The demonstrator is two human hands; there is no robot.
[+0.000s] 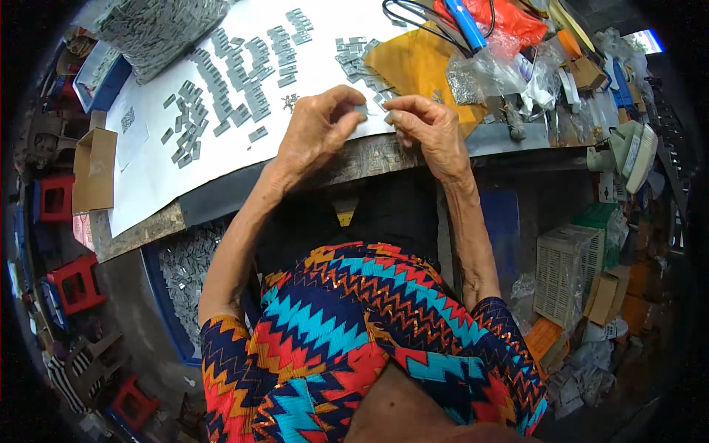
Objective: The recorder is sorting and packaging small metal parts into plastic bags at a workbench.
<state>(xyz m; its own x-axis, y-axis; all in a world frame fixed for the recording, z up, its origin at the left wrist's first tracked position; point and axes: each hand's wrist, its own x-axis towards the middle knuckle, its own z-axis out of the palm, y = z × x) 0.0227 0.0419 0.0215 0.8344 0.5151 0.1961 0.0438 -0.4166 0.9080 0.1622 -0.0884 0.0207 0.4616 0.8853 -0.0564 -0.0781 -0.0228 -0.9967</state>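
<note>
My left hand (314, 133) is at the table's near edge, with a gap between its curved index finger and thumb. A thin pale sliver shows just past that thumb; what it belongs to is unclear. Close by on the right, my right hand (436, 136) has its thumb and fingertips pinched together, and whatever is in them is too small to make out. Many small grey rectangular pieces (244, 77) lie in rows on a white sheet (151, 188), left of and beyond my hands. Next to my left hand sits a little heap of tiny metal parts (290, 101).
A clear bag of grey pieces (159, 33) stands far left, near a blue bin (96, 77) and cardboard box (94, 170). Yellow sheet (413, 63), plastic bags and a blue-handled tool (465, 26) crowd the right. Below are a blue tray (159, 284), red stools (74, 284) and a crate (565, 273).
</note>
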